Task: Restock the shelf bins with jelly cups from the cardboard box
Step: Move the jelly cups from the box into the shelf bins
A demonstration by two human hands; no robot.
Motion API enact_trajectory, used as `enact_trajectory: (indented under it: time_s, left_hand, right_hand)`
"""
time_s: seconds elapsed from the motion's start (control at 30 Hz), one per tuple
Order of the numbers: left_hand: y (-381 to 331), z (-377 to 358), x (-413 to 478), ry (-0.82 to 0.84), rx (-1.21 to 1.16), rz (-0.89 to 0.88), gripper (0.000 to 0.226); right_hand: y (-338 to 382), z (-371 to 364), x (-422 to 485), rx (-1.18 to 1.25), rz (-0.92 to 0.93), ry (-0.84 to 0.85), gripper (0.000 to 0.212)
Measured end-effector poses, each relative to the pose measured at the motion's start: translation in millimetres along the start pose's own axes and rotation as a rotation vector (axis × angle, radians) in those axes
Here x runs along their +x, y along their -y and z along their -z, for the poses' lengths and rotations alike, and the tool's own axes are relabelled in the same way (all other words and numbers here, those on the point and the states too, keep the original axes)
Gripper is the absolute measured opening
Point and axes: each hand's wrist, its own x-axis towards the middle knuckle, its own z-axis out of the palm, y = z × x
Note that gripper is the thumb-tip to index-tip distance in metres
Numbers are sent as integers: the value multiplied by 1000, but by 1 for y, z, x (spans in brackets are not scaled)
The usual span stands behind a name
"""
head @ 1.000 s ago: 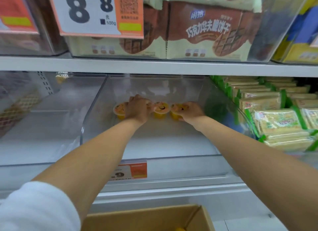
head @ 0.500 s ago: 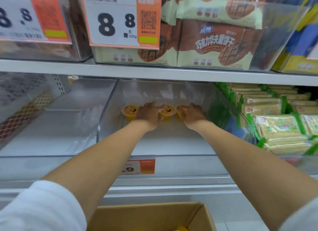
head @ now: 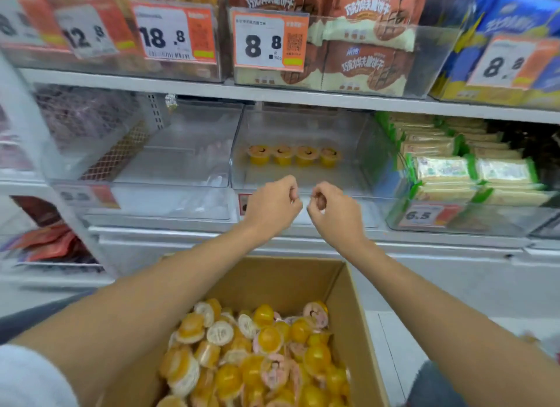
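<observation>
I saw four cups (head: pixel 282 155) at bin (head: pixel 303 176) back, 12 o'clock; box (head: pixel 288 282) at 6 heaped. Left hand (head: pixel 272 208), right hand (head: pixel 335 212) loosely curled, empty. I judged restock barely begun.

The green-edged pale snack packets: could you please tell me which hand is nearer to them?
Right. The right hand is left of and below the green-edged pale snack packets; the left hand is farther left, beside it.
</observation>
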Motion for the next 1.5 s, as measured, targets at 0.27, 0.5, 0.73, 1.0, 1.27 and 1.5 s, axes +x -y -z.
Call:
enact_trajectory:
  time_s: [0.27, 0.5, 0.73, 1.0, 1.27, 1.5]
  left_hand:
    - [106, -94, -115, 665, 193, 278, 12]
    - [163, -190, -162, 972, 87, 494, 71]
    - [174, -219, -169, 860, 21, 565, 66]
    - [157, -184, -142, 726, -649, 1003, 51]
    - [96, -82, -92, 703, -961, 878, 18]
    - [38, 10, -45, 672, -771, 506, 41]
  right_hand:
    - [-49, -92, -117, -100, -241, 834, 33]
    - [-104, -177, -179, -187, -401, 1133, 59]
    - [-94, -181, -200, -330, -527, 1077, 72]
    - [-92, -160, -192, -339, -523, 954, 24]
    - [-46, -87, -128, 131, -130, 472, 40]
    - [-9, -11, -61, 99, 204, 112, 43]
